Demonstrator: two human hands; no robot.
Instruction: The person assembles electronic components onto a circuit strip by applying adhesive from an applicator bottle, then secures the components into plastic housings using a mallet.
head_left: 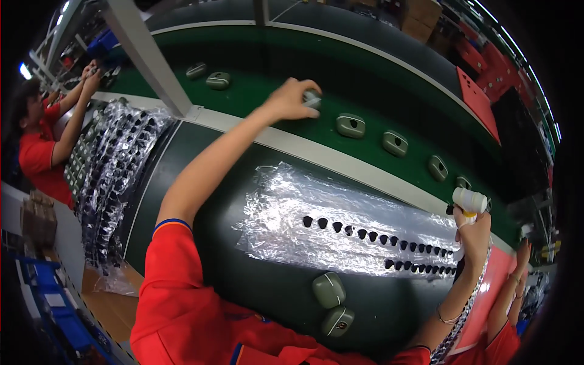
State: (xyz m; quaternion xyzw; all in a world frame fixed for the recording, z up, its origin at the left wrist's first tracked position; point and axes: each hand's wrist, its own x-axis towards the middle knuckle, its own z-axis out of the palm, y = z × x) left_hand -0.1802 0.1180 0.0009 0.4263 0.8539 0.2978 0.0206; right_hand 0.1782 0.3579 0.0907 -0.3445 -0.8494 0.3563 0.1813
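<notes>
Reaching across to the green conveyor belt, my left hand has its thumb and fingers curled round a small rounded green case. My right hand, at the right of the workbench, grips a small mallet with a white cylindrical head held upward. Between my arms lies a clear plastic sheet bearing rows of small black parts. Two more green cases, a closed one and another with a dark mark on its face, rest on the bench close to my body.
Further green cases stand spaced along the belt, on both sides of my left hand. A white post rises at the left. Beyond it a co-worker in red handles something beside piled plastic sheets. Another person's hands show at far right.
</notes>
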